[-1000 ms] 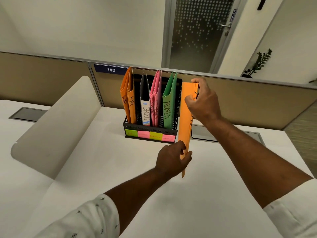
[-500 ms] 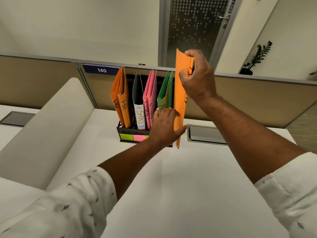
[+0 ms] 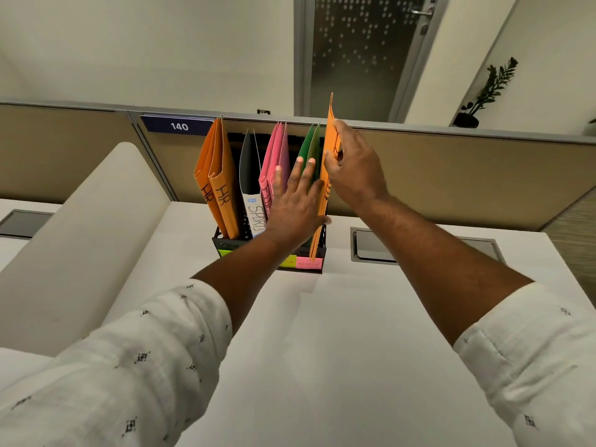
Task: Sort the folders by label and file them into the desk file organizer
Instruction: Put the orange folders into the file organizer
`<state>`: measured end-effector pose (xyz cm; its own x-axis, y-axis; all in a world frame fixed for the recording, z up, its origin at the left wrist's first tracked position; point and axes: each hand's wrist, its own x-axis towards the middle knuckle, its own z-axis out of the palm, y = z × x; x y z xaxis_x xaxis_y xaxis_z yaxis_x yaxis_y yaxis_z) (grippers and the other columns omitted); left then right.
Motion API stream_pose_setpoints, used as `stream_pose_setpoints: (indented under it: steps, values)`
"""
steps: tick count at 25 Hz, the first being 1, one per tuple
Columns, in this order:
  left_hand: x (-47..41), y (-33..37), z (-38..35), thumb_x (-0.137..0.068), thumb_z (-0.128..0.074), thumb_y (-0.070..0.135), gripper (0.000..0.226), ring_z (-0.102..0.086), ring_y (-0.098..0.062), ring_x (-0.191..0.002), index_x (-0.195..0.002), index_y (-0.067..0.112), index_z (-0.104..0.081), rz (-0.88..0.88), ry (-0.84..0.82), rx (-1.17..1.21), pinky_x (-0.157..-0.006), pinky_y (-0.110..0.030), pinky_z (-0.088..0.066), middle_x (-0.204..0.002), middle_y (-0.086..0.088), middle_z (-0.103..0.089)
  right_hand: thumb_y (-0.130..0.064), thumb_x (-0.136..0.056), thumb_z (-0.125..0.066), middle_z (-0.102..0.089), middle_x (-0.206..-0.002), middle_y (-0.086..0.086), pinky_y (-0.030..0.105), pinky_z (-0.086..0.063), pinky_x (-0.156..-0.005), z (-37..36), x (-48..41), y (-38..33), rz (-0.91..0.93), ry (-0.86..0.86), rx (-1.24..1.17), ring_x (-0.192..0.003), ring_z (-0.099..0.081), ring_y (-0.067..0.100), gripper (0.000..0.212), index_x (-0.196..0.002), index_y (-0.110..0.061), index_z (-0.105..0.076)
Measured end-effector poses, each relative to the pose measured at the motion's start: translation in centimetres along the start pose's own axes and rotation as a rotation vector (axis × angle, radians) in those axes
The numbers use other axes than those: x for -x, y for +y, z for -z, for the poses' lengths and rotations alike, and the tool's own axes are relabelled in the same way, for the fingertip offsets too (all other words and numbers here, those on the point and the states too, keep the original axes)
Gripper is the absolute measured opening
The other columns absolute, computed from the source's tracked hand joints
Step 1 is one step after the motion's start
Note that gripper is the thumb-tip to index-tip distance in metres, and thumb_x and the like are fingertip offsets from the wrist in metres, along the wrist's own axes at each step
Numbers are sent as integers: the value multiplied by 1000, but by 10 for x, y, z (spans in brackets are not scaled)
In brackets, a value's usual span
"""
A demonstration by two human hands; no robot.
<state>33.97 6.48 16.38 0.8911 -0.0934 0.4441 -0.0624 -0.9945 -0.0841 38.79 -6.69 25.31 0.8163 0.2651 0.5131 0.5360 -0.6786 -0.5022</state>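
The right hand (image 3: pixel 351 169) pinches the upper edge of an orange folder (image 3: pixel 323 204) and holds it nearly upright. The folder's lower corner is at the right front of the black mesh file organizer (image 3: pixel 232 245); whether it is already inside the last compartment is unclear. The left hand (image 3: pixel 296 208) lies flat, fingers straight, against the green folder (image 3: pixel 309 146), probably pushing the filed folders leftward to open a gap. The organizer stands at the bench's (image 3: pixel 322 333) far edge and holds two orange HR folders (image 3: pixel 222 182), a SPORTS folder (image 3: pixel 253 208) and pink folders (image 3: pixel 277 150).
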Motion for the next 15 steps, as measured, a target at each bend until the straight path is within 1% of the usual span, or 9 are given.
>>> stream_pose_setpoints:
  steps: [3, 6, 8, 10, 12, 13, 14, 15]
  values:
    - [-11, -1, -2, -72, -68, 74, 103, -4, -35, -156, -153, 19, -34, 34, -6, -27, -121, -65, -7, -168, -14, -16, -24, -100, -55, -39, -158, 5, 33, -36, -113, 3, -7, 1, 19, -32, 35, -144, -39, 22, 56, -152, -15, -38]
    - [-24, -9, -1, -71, -67, 76, 111, 2, -35, -157, -157, 19, -24, 100, -50, -13, -122, -65, -1, -169, -14, -9, -22, -100, -52, -36, -159, 5, 36, -38, -114, 7, -10, -3, 83, -64, 74, -145, -38, 21, 56, -153, -14, -37]
    - [-27, -12, -2, -73, -65, 77, 117, 6, -34, -157, -161, 19, -14, 110, -74, -27, -122, -63, 1, -170, -13, -3, -26, -100, -51, -31, -162, 2, 36, -40, -111, 6, -7, -7, 98, -113, 111, -145, -37, 20, 60, -156, -16, -30]
    - [-30, -13, -2, -72, -63, 80, 121, 9, -33, -156, -162, 20, -8, 127, -94, -34, -122, -63, 4, -170, -12, 1, -29, -101, -50, -27, -163, 1, 37, -39, -111, 5, -6, -10, 101, -158, 123, -146, -35, 20, 62, -157, -16, -26]
    - [-36, -15, 1, -69, -61, 84, 126, 11, -34, -156, -162, 20, -5, 139, -115, -44, -121, -64, 4, -170, -13, 4, -29, -101, -49, -32, -162, 2, 37, -38, -112, 6, -9, -13, 99, -161, 108, -145, -37, 20, 60, -156, -16, -30]
    - [-39, -17, 2, -67, -60, 86, 129, 12, -34, -156, -162, 19, -4, 136, -121, -50, -121, -65, 3, -170, -13, 5, -28, -100, -49, -38, -158, 4, 37, -40, -111, 7, -11, -15, 95, -145, 98, -141, -42, 21, 56, -153, -15, -35]
    - [-40, -17, 3, -66, -61, 87, 131, 12, -34, -156, -162, 19, -3, 133, -125, -51, -121, -65, 2, -170, -13, 6, -27, -99, -50, -48, -150, 5, 36, -45, -108, 8, -14, -17, 90, -114, 82, -132, -51, 21, 51, -147, -15, -43]
    - [-40, -16, 3, -65, -61, 86, 132, 11, -34, -156, -162, 19, -1, 130, -123, -45, -121, -65, 2, -170, -12, 6, -26, -97, -52, -56, -138, 4, 35, -52, -98, 9, -16, -19, 87, -69, 62, -116, -59, 19, 43, -138, -14, -50]
